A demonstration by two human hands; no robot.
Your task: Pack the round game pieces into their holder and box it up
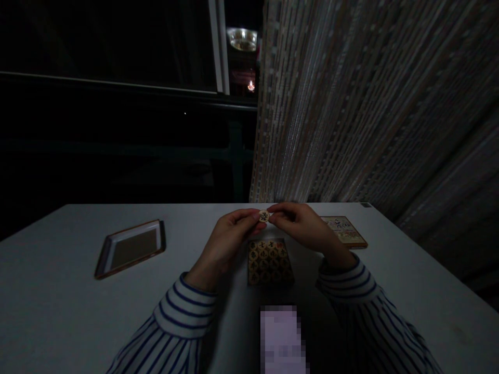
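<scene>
A round, pale xiangqi piece (264, 216) with a dark character on its face is held up above the table. My left hand (231, 239) pinches it from the left between thumb and fingers. From the other side, the fingertips of my right hand (302, 223) close on its right edge. Just below and nearer to me sits a dark square box (290, 278) filled with rows of xiangqi pieces (267, 254). Most of their characters are dark, and one at the far right corner is red.
A shallow tray-like lid (101, 265) lies on the white table (62, 306) at left. Behind my right hand is a flat box with printed artwork (349, 235). A blurred, lit rectangle (283, 337) is close to me. A string curtain (312, 104) hangs beyond the far edge.
</scene>
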